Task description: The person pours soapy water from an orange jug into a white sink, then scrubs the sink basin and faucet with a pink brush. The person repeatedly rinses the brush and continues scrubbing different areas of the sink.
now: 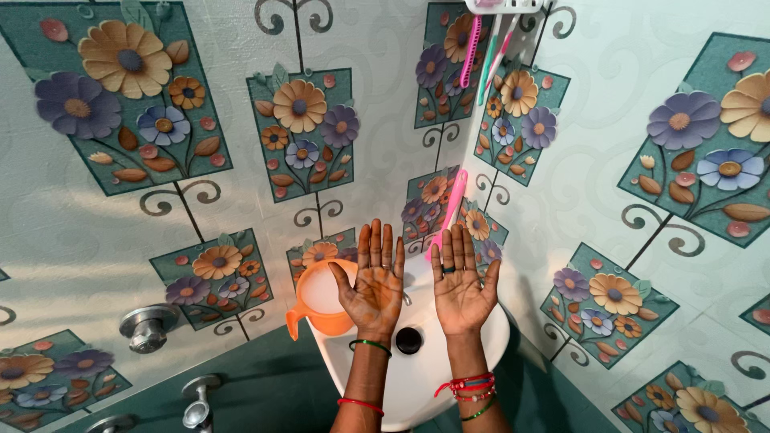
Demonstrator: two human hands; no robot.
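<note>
A: White ceramic corner basin [425, 381], fixed where the two flower-patterned tiled walls [241, 200] meet, lies directly under our hands. Our left hand [375, 277] and right hand [461, 281] are held above it, palms up, fingers spread, holding nothing.

B: And what do we judge could go wrong?

A: The round orange plastic jug [321, 301] stands on the basin's left rim, just beside our left hand; a sideways sweep could knock it off. Wet palms would drip past the narrow rim onto the floor.

B: Any packages, labels or signs?

A: We see none. Outward, pink and green toothbrushes [481, 48] hang from a white holder [505, 6] high in the corner; metal taps [148, 327] project from the left wall.
</note>
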